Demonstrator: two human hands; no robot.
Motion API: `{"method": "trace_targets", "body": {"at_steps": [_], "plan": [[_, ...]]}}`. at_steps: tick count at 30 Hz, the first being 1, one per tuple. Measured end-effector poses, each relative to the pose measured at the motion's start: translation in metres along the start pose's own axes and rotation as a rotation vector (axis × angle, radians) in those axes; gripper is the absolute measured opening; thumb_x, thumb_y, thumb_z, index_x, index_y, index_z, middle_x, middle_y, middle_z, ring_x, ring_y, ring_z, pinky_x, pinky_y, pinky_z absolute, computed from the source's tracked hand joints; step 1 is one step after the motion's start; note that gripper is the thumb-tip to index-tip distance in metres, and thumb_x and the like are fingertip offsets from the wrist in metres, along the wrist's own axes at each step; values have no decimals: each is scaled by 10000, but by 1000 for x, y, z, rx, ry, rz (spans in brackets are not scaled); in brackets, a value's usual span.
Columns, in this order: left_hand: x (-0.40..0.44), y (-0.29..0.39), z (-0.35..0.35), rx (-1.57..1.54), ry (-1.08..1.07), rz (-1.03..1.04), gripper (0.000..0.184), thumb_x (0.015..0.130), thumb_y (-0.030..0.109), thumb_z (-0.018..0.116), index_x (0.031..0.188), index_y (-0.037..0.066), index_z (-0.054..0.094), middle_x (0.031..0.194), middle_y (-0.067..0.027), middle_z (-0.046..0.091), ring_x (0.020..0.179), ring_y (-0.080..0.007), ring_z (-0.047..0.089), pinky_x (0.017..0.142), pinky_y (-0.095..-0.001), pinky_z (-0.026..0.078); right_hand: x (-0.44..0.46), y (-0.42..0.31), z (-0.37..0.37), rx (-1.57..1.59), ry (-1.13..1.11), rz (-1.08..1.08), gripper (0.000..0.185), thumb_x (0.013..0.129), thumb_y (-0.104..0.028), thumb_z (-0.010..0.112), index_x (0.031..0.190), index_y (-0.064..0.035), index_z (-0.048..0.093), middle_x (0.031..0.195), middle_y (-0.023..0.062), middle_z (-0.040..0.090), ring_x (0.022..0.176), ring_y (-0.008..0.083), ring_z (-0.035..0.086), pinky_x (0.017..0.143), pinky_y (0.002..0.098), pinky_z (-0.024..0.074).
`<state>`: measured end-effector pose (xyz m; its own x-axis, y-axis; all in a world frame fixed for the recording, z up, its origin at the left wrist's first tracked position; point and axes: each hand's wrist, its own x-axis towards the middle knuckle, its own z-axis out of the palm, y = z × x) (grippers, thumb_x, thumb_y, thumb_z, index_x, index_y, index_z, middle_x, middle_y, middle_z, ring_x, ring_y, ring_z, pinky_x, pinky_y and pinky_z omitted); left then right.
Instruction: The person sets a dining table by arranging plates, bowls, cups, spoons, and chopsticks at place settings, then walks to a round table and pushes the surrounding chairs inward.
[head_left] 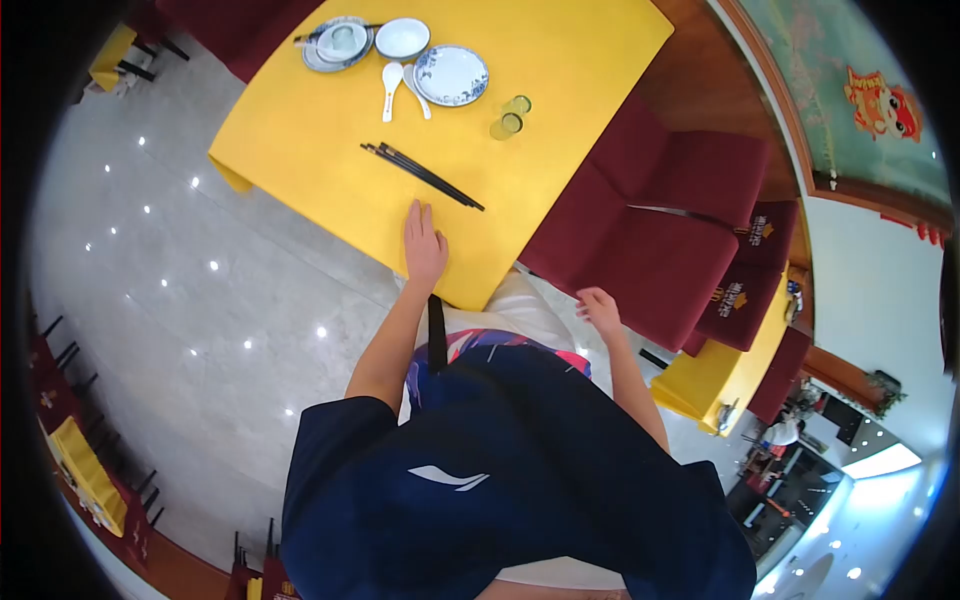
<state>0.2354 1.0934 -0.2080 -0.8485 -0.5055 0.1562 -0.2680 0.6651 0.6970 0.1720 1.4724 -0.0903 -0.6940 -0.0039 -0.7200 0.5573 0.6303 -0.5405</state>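
Observation:
My left hand (pixel 426 248) lies flat on the yellow tablecloth (pixel 310 150) near the table's close edge, its fingers stretched out and nothing in it. Just beyond its fingertips is a bundle of dark chopsticks (pixel 425 178), lying aslant. Away from the table, my right hand (pixel 600 310) hangs beside a maroon chair (pixel 650 265), with loosely bent fingers and no object visible in it. Farther up the cloth are two white spoons (pixel 391 92), a blue-patterned plate (pixel 452 76) and a white bowl (pixel 402 40). Two greenish glasses (pixel 507 125) are to their right.
At the table's far left stands a stacked place setting (pixel 340 44) with chopsticks across it. Maroon chairs line the right side, against a wood-trimmed wall. Another yellow-covered table (pixel 700 385) is behind them on the right. Grey tiled floor (pixel 200 270) stretches to the left.

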Motion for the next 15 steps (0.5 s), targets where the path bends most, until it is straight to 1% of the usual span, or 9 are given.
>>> {"method": "trace_targets", "body": {"at_steps": [2, 6, 8, 9, 11, 12, 13, 14, 15], "plan": [[-18, -3, -5, 57, -64, 53, 575, 842, 51, 532, 1387, -36, 368, 1461, -231, 338, 1327, -399, 353, 1094, -496, 300, 0, -34, 21, -124, -4, -170, 209, 932, -234, 558, 980, -54, 651, 781, 44, 668, 665, 110, 628, 592, 270, 498], [-20, -12, -16, 7, -78, 83, 547, 867, 73, 524, 1390, -12, 388, 1461, -189, 362, 1332, -367, 364, 1070, -506, 311, 29, -150, 48, -340, 10, -537, 217, 907, -205, 593, 939, 3, 645, 755, 94, 666, 683, 139, 644, 634, 305, 517], [-14, -12, -21, 6, -72, 34, 396, 883, 117, 553, 1263, 4, 540, 1378, -168, 478, 1259, -347, 454, 1004, -457, 379, 61, -210, 58, -474, 84, -672, 234, 900, -220, 605, 939, 8, 642, 777, 131, 671, 704, 192, 664, 653, 332, 522], [-8, -9, -22, 11, -69, 14, 396, 883, 117, 553, 1263, 4, 540, 1378, -168, 478, 1259, -347, 454, 1004, -457, 379, 78, -242, 64, -560, 134, -733, 243, 896, -230, 613, 940, 7, 642, 790, 150, 673, 717, 220, 673, 665, 346, 525], [19, -3, -20, -138, 4, -158, 227, 909, 177, 575, 1008, -8, 662, 1114, -135, 655, 1021, -316, 609, 842, -386, 477, 132, -291, 79, -533, 134, -852, 251, 889, -260, 619, 937, -16, 649, 808, 150, 674, 749, 267, 670, 694, 351, 522], [35, 1, -21, -120, 8, -173, 227, 909, 177, 575, 1008, -8, 662, 1114, -135, 655, 1021, -316, 609, 842, -386, 477, 155, -321, 87, -626, 146, -857, 251, 886, -259, 617, 946, -17, 650, 791, 140, 667, 741, 275, 660, 700, 349, 521], [53, 9, -21, -219, 9, -298, 240, 921, 204, 578, 921, -20, 665, 962, -122, 675, 868, -284, 633, 752, -359, 497, 182, -344, 96, -607, 139, -913, 255, 871, -262, 625, 977, -32, 657, 768, 130, 659, 719, 268, 651, 692, 356, 520], [72, 15, -18, -317, 17, -424, 294, 933, 230, 581, 834, -32, 669, 810, -110, 696, 715, -252, 657, 662, -332, 516, 206, -365, 103, -631, 106, -914, 269, 857, -266, 629, 1005, -45, 661, 827, 129, 683, 764, 264, 667, 729, 360, 531], [92, 20, -8, -487, 60, -535, 326, 941, 252, 579, 834, -44, 666, 751, -110, 685, 645, -222, 651, 608, -319, 515, 237, -382, 114, -627, 98, -918, 288, 851, -272, 633, 1032, -50, 662, 862, 137, 689, 807, 268, 672, 760, 366, 533]]}}
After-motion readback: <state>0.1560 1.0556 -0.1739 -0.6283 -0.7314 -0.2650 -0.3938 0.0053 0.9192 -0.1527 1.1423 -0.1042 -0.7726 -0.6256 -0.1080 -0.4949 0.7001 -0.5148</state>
